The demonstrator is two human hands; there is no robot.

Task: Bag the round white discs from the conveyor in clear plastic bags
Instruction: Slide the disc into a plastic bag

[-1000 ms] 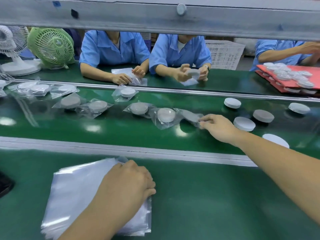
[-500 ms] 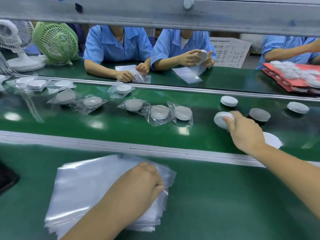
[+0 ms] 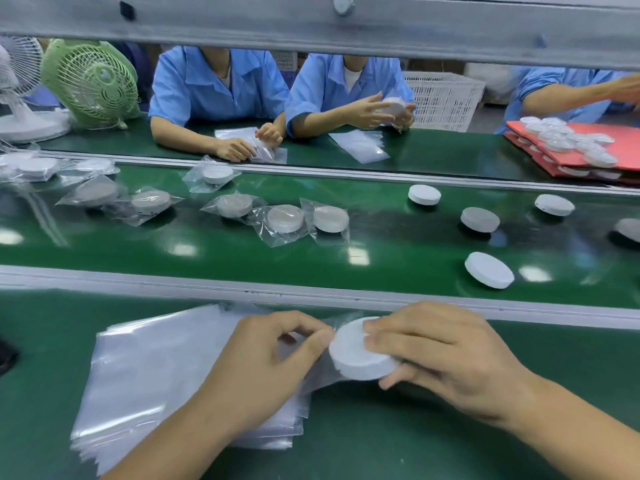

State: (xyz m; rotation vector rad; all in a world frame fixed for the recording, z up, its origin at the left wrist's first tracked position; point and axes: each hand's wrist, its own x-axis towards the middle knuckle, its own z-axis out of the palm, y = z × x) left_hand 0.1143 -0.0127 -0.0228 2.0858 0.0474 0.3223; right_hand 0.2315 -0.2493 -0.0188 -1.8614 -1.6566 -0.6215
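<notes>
Roughly mid-run, judging by the head view. Holding one white disc (image 3: 360, 351) in the right hand (image 3: 450, 362), fingers curled over its top, thumb under the edge, just above the near green bench (image 3: 415, 445). Pinching the mouth of the top clear bag (image 3: 313, 377) between thumb and forefinger of the left hand (image 3: 273, 355), right against the disc's rim. Not yet inside, going by the bare white face. Below both hands, a stack of empty bags (image 3: 149, 368); plenty of stock.

Done so far: about eight bagged discs (image 3: 285, 219) on the left half of the conveyor belt (image 3: 381, 258), some overlapping. Can't tell the exact count at far left, too blurred.

Left to do: five bare discs (image 3: 489, 270) on the right half of the belt, nearest close to the near rail, the rest further back, one cut off at the frame edge. More discs piled on red trays (image 3: 623, 150) across the belt; can't tell whether bagged or bare.

Also seeing workers (image 3: 346, 88) opposite handling bags and a disc, so probably a shared load. No visible end to the feed from here.
</notes>
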